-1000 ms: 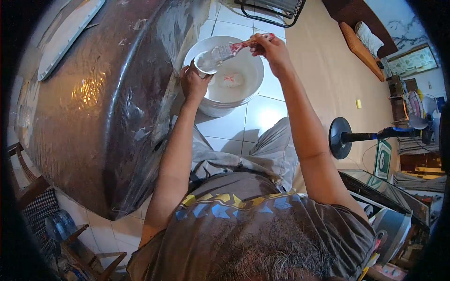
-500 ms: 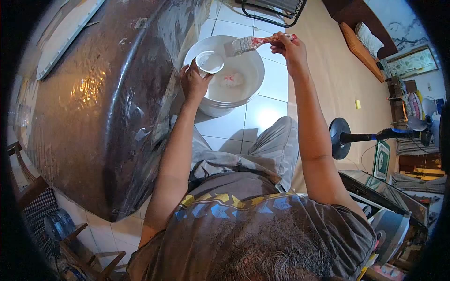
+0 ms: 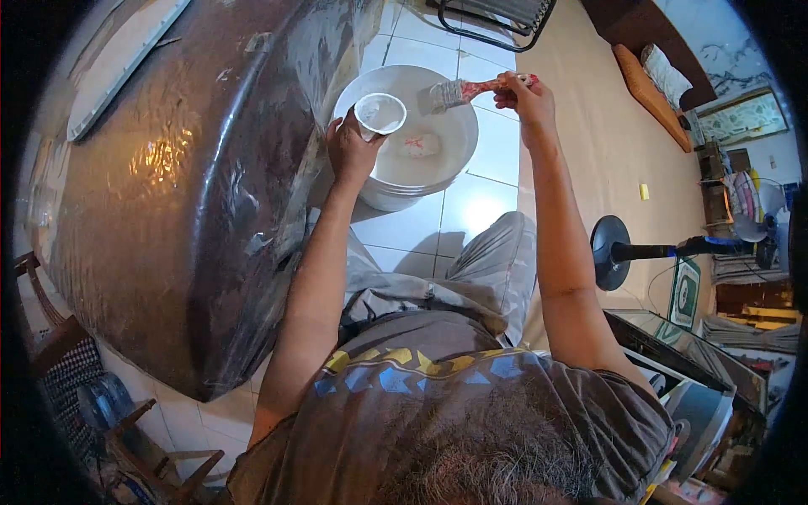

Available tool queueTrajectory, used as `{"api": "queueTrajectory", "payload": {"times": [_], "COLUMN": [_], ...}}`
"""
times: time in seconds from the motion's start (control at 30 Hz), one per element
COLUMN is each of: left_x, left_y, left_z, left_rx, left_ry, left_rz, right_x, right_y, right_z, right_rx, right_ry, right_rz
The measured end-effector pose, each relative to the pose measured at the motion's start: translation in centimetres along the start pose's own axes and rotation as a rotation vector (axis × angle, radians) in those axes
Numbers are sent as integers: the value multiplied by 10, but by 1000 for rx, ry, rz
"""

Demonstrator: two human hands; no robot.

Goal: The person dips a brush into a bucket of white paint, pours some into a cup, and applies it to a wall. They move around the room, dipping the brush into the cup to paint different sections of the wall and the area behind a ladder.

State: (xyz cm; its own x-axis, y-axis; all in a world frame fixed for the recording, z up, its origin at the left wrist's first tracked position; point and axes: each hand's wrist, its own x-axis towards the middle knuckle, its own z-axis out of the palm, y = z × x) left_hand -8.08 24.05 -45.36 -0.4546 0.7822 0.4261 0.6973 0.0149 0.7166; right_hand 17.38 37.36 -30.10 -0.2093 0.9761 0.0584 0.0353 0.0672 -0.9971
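My left hand [image 3: 352, 150] is closed around a small white cup [image 3: 380, 114], held over the left side of a large white bucket [image 3: 394, 195]. White residue coats the cup's inside. In my right hand [image 3: 528, 99] is a paintbrush [image 3: 484, 87] with a red, paint-smeared handle; its whitish bristles point left over the bucket's right rim. Inside the bucket, a pale lump with red marks [image 3: 417, 145] sits in whitish contents. I cannot make out what that lump is.
A large brown piece wrapped in clear plastic [image 3: 143, 219] stands close on my left. White floor tiles [image 3: 480, 210] surround the bucket. To the right are a tan surface [image 3: 581, 109] and a fan with a round black base [image 3: 609, 252]. A black-framed chair [image 3: 497, 25] stands beyond the bucket.
The paintbrush has moved slightly right and down, with its bristles nearer the bucket's right rim. The view has shifted a little; both hands keep their holds.
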Motion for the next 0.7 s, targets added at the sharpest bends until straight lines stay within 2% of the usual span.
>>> {"api": "queueTrajectory", "payload": {"times": [0.07, 0.13, 0.27, 0.33, 0.4, 0.53, 0.63, 0.7], "left_x": [0, -1, -1, 0, 0, 1, 1, -1], "left_y": [0, -1, -4, -1, 2, -2, -4, 0], "left_z": [-2, -1, -1, -1, -4, -3, 0, -2], "left_rx": [12, 29, 99, 89, 152, 142, 105, 96], "left_ry": [-26, -47, -30, -51, 8, -26, 23, 64], "left_rz": [3, 8, 39, 46, 139, 107, 126, 135], "right_x": [1, 5, 16, 18, 20, 33, 33, 31], "right_y": [-6, -11, -15, -12, -9, -7, -11, -10], "right_z": [-4, -1, 22, 39, 49, 45, 30, 21], "right_rx": [-8, 99, 119, -12, -122, -159, -90, -155], "right_ry": [-11, -105, -329, -405, -489, -411, -290, -228], "right_rz": [8, -63, -103, -152, -202, -222, -201, -192]}}
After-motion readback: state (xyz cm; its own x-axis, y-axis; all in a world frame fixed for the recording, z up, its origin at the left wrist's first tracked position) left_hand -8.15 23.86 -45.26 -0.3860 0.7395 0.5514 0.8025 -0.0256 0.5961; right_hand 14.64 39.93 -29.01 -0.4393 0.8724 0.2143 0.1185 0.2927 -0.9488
